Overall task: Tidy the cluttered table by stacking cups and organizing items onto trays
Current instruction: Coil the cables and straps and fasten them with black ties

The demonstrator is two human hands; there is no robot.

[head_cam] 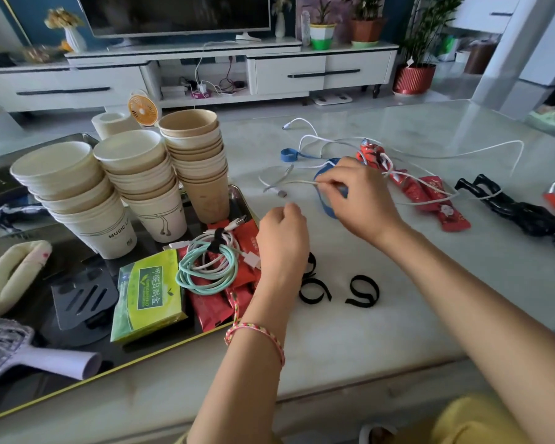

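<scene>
My right hand sits at about one o'clock from the middle of the view, thumb and fingertips pinched on a loose white cable that runs off toward nine o'clock and tangles back toward two o'clock. Just under that hand lies a blue ring. My left hand hovers near centre with its fingers curled under; I cannot tell whether it holds anything. At six o'clock from it, two black straps lie curled on the table.

The cups stand in three tall stacks at ten o'clock, on the far part of the tray. Nearer, on the same tray, a coiled teal cable rests on red sachets, beside a green tissue pack. More red packets lie at two o'clock, crossed by the white cable.
</scene>
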